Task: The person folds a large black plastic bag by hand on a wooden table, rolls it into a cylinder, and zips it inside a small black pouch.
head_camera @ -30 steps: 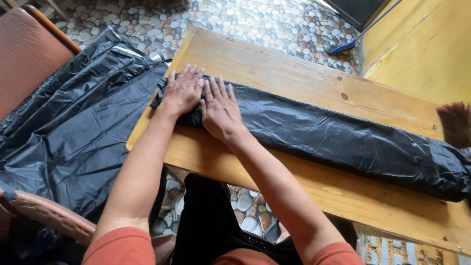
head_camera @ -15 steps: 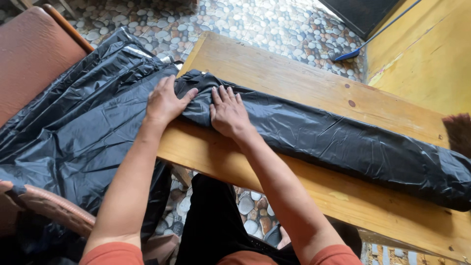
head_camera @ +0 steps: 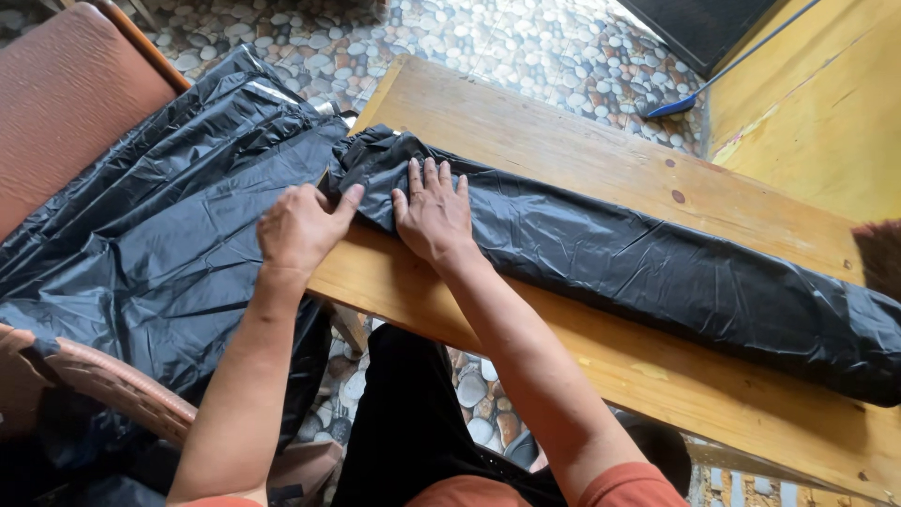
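Note:
A long roll of black plastic sheet [head_camera: 657,272] lies across the wooden table [head_camera: 563,150], from its left end to the right edge of view. My right hand [head_camera: 432,211] lies flat on the roll near its left end, fingers spread. My left hand [head_camera: 300,225] is at the table's left edge, with fingers curled and the thumb pressed on the plastic where it leaves the roll. More of the black plastic [head_camera: 160,235] spills off the table over a brown chair.
The brown upholstered chair [head_camera: 66,103] with a wooden arm [head_camera: 103,385] stands to the left. The floor [head_camera: 507,47] is pebble-patterned. A yellow wooden surface [head_camera: 826,113] rises at the right, with a blue-handled tool [head_camera: 713,75] leaning by it. Dark bristles [head_camera: 882,253] show at the right edge.
My left hand has slid off the roll to the table's left edge and curled onto the loose plastic. My right hand stays flat on the roll.

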